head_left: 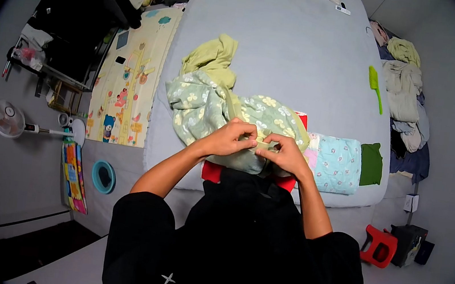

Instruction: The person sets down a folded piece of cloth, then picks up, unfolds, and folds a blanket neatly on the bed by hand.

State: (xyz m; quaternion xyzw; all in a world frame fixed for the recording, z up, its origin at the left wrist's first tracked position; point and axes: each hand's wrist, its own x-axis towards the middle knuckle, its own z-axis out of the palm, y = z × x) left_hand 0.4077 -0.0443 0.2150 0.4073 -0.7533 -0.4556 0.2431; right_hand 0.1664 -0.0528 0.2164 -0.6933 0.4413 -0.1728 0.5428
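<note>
Blanket [195, 100] bunched at bed's [286, 46] near edge, bulk beyond hands and off left. Left hand [232, 138] nearer bulk; right hand [286, 154] close beside, both pinching pale trim.

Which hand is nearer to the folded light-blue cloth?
Right. The right hand pinches the floral cloth just left of the folded light-blue cloth; the left hand pinches it farther left.
</note>
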